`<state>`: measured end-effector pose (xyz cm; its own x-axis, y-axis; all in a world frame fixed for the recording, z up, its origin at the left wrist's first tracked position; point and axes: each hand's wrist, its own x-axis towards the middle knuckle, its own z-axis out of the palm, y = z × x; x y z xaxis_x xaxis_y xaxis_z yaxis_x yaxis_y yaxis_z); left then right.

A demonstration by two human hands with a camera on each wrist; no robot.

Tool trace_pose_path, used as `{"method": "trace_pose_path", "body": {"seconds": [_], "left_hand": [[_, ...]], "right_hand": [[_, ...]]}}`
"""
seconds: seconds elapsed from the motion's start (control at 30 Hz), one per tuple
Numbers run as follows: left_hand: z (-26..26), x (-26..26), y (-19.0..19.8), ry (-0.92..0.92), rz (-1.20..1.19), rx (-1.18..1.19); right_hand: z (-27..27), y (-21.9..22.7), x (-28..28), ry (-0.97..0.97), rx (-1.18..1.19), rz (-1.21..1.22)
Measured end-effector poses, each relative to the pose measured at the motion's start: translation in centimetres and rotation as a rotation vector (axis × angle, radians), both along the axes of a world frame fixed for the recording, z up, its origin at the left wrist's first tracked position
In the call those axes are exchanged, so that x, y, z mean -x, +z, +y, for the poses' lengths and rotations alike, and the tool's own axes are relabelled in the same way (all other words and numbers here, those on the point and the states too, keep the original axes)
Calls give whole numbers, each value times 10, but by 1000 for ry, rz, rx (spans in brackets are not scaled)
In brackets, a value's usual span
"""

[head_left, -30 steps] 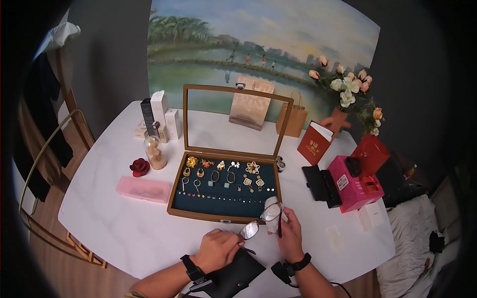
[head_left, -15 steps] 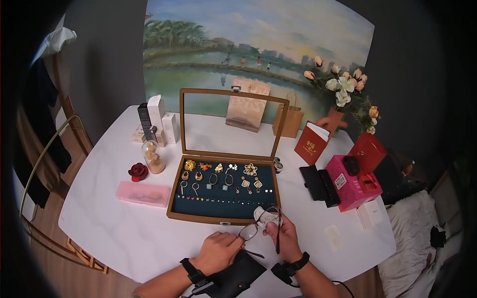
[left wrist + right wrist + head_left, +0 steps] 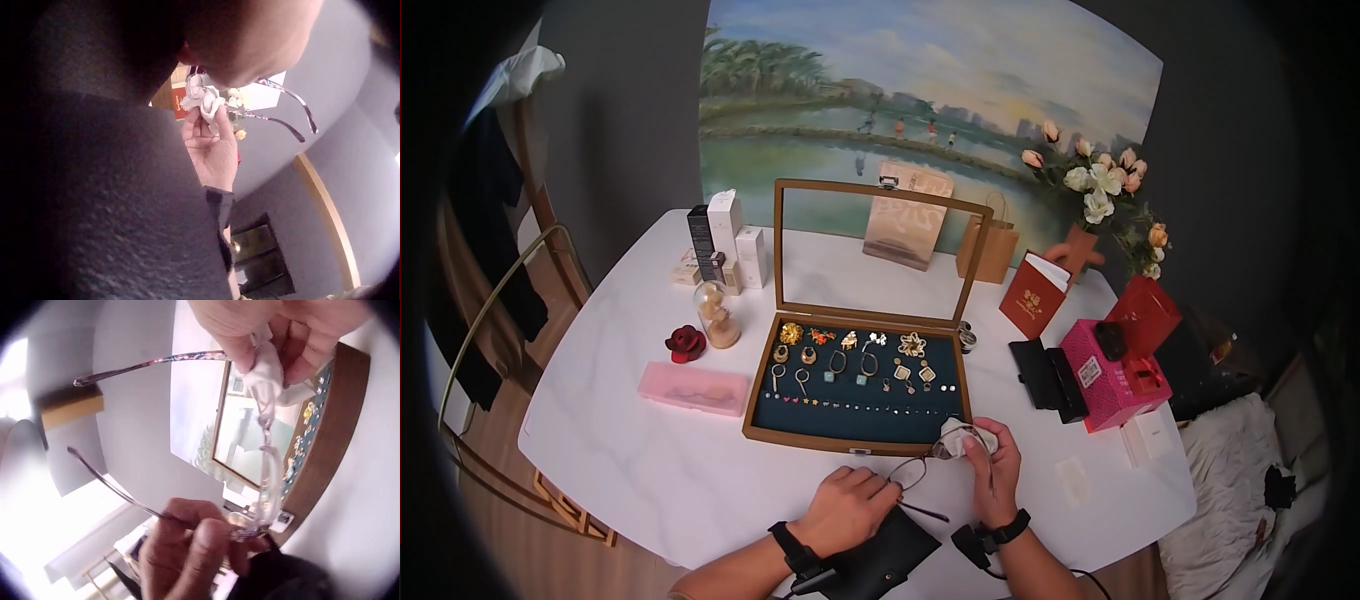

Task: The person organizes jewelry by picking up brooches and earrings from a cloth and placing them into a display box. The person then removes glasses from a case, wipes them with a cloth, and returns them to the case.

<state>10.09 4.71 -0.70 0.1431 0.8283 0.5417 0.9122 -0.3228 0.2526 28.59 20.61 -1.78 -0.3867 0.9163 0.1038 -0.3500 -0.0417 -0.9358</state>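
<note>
A pair of glasses with thin frames is held between both hands, its temples unfolded toward the person. My left hand pinches the frame near the hinge at one end, as the right wrist view also shows. With a crumpled white cloth, my right hand grips the other lens between thumb and fingers; the cloth wraps both sides of that lens. The near lens is bare. Beneath the left hand and forearm lies a black pouch with a snap, partly hidden by them.
Just beyond the hands stands a jewelry box, its glass lid raised, with earrings and brooches inside. A pink case lies to its left. Right of it are a black case, a pink box and a red booklet.
The white cloth, earlier upright behind the far lens, is now bunched around it. The right fingers have shifted on the lens and the glasses have tilted. The left hand keeps its hold.
</note>
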Motion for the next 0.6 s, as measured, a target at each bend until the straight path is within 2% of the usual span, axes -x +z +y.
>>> {"method": "trace_pose_path", "body": {"seconds": [0.07,0.13,0.33,0.6], "left_hand": [[0,0,-1,20,-72,-9],[0,2,0,71,-227,-15],[2,2,-3,147,-423,-78],[2,3,-2,174,-503,-93]], "right_hand": [[0,0,-1,-76,-280,-186],[-1,1,0,-108,-281,-176],[0,14,-5,-284,-310,-174],[36,-6,-21,-419,-374,-292]]}}
